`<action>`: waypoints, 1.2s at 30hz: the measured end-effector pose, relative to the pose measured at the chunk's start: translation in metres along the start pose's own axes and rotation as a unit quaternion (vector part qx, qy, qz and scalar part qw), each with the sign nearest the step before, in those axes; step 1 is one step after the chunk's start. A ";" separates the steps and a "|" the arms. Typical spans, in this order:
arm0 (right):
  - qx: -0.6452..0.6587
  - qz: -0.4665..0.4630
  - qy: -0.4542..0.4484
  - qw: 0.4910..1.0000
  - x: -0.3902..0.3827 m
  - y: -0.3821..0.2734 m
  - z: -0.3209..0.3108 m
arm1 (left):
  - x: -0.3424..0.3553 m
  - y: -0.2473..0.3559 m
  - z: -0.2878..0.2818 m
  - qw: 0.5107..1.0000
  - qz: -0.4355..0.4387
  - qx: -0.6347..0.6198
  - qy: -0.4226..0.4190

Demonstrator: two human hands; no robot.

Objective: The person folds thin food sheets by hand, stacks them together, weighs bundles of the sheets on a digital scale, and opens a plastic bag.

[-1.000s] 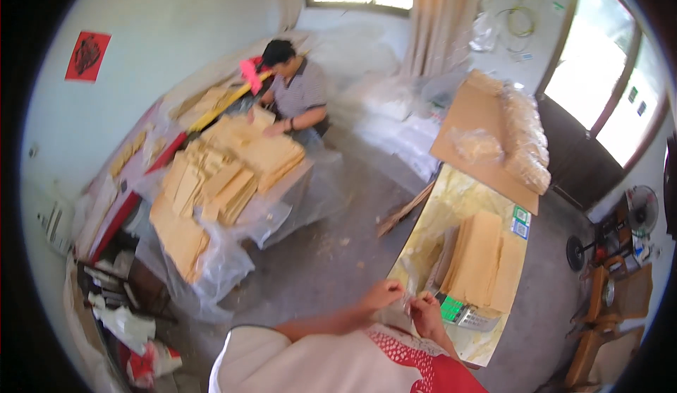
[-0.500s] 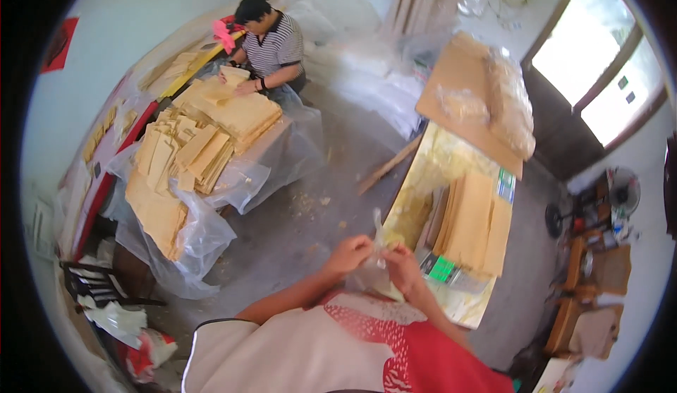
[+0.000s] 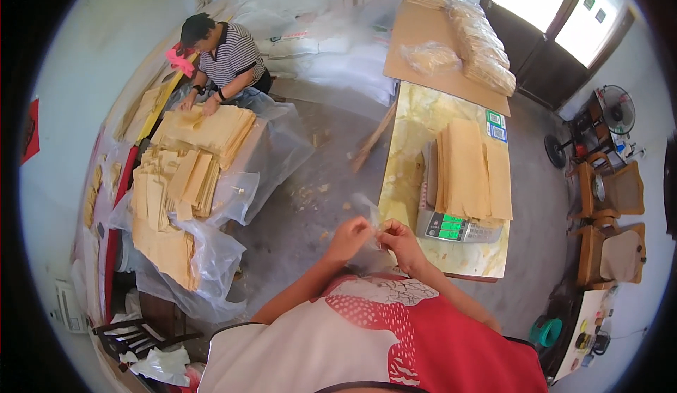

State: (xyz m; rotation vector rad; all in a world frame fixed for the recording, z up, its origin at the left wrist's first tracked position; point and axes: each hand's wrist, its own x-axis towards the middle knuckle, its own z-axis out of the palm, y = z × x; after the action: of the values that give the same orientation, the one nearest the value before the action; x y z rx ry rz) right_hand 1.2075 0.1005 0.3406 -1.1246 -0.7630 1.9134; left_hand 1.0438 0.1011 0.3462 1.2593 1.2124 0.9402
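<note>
Close in front of my body, my left hand [image 3: 350, 239] and my right hand [image 3: 400, 245] are nearly together, both with pinched fingers. Between them is a thin clear plastic bag [image 3: 366, 208], its film standing up above my left fingertips and hanging below. Its exact edges are hard to make out. Just right of my right hand is a digital scale [image 3: 462, 229] with a lit green display. A tall stack of tan, brittle-looking sheets [image 3: 465, 171] lies on the scale, covering most of its top.
The scale stands on a marbled yellow table [image 3: 409, 121]. Beyond it, cardboard [image 3: 409, 29] bears clear-bagged bundles [image 3: 483, 47]. At left, a co-worker [image 3: 229, 58] handles tan sheets [image 3: 204, 130] on a plastic-draped table. Wooden chairs [image 3: 620, 188] and a fan [image 3: 615, 111] are at right.
The view has shifted, bringing the scale more fully into sight. The bag's bunched upper part now looks looser between my hands. The co-worker's lifted piece is now down on the stack.
</note>
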 end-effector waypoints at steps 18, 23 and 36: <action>-0.041 -0.024 0.034 0.998 -0.018 -0.006 -0.011 | 0.003 -0.006 0.025 0.979 0.121 0.161 0.040; -0.093 -0.027 -0.005 0.995 -0.018 -0.005 -0.015 | 0.000 -0.007 0.029 0.963 0.148 0.219 0.060; -0.068 -0.100 -0.028 0.992 -0.015 0.005 -0.031 | 0.001 0.003 0.032 0.998 -0.027 0.016 -0.050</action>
State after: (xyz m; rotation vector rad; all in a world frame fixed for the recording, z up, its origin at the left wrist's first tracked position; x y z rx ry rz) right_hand 1.2384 0.0881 0.3299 -1.0372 -1.0102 1.7523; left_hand 1.0760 0.0965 0.3457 1.2781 1.1814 0.8128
